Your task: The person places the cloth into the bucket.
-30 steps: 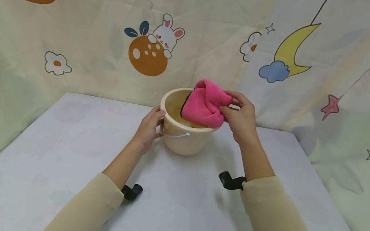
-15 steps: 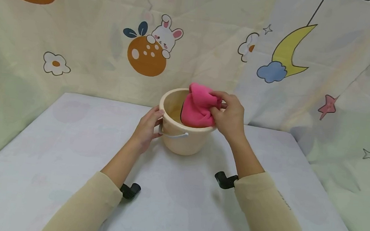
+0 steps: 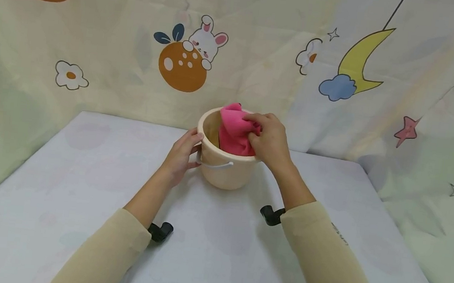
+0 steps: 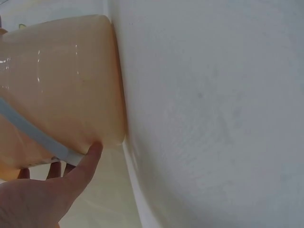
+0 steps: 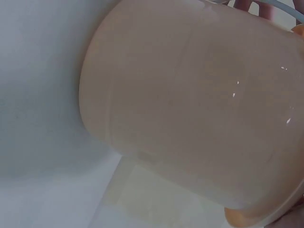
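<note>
A cream plastic bucket [image 3: 227, 173] stands upright near the table's far edge. My left hand [image 3: 179, 156] grips its left side, thumb at the rim; in the left wrist view a finger of the left hand [image 4: 42, 197] lies against the wall by the pale handle [image 4: 35, 133]. A bunched pink cloth [image 3: 234, 131] with a dark edge sits partly inside the bucket's mouth, its top above the rim. My right hand [image 3: 271, 141] pinches the cloth's right side over the right rim. From the right wrist, the bucket wall [image 5: 185, 99] hides the cloth.
The white table [image 3: 217, 245] spreads in front of and beside the bucket. Close behind it hangs a patterned fabric backdrop [image 3: 117, 44]. Black wrist mounts [image 3: 272, 215] stick out inward from both sleeves.
My right hand has moved left and slightly lower with the pink cloth, which now sits deeper in the bucket. The left hand and the bucket have stayed in place.
</note>
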Motion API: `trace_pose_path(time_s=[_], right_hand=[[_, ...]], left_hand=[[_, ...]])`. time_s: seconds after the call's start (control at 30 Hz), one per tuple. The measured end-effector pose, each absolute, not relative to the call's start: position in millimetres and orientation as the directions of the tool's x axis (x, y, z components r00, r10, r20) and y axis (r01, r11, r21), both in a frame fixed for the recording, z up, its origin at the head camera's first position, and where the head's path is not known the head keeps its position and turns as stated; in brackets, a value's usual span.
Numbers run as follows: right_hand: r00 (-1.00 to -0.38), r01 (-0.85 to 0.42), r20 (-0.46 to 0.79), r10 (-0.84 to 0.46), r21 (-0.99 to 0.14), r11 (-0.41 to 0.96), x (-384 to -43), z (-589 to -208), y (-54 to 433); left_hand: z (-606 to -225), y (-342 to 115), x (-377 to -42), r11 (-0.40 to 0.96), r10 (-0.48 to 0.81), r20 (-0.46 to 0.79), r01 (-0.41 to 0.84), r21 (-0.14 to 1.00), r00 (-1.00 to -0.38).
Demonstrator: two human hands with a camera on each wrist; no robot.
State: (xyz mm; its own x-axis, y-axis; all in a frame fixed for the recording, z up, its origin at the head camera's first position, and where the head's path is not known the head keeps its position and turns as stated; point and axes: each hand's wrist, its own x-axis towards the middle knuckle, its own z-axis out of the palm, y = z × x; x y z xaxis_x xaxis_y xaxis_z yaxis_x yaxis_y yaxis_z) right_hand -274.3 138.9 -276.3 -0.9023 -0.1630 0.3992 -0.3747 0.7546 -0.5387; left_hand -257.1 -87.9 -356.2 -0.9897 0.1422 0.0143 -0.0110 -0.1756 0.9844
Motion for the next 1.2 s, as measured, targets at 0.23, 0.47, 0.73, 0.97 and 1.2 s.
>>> trace_pose_path(time_s=[0.23, 0.47, 0.73, 0.97, 1.2], right_hand=[[-0.9, -0.412, 0.334, -0.278, -0.451, 0.791, -279.9, -268.8, 135.3], [-0.89, -0.449, 0.281, -0.359, -0.401, 0.799, -283.0, -266.4, 136.3], [-0.904, -0.428, 0.175, -0.391, -0.402, 0.809, -289.0, -264.8, 133.7], [-0.919, -0.384, 0.094, -0.384, -0.441, 0.811, -289.7, -265.3, 133.1], [-0.922, -0.358, 0.04, -0.384, -0.462, 0.811, -289.0, -264.2, 135.4]], left_hand=[[-351.6, -90.6, -256.7, -0.182, 0.132, 0.016, -0.009, 0.983, -0.991], [-352.2, -90.8, -257.0, -0.185, 0.147, 0.016, -0.011, 0.983, -0.989], [-353.6, -90.5, -257.8, -0.196, 0.147, 0.006, -0.023, 0.98, -0.989], [-356.8, -89.4, -261.0, -0.194, 0.16, 0.006, -0.025, 0.981, -0.987], [-357.5, -87.3, -259.4, -0.202, 0.153, 0.001, -0.03, 0.979, -0.988]])
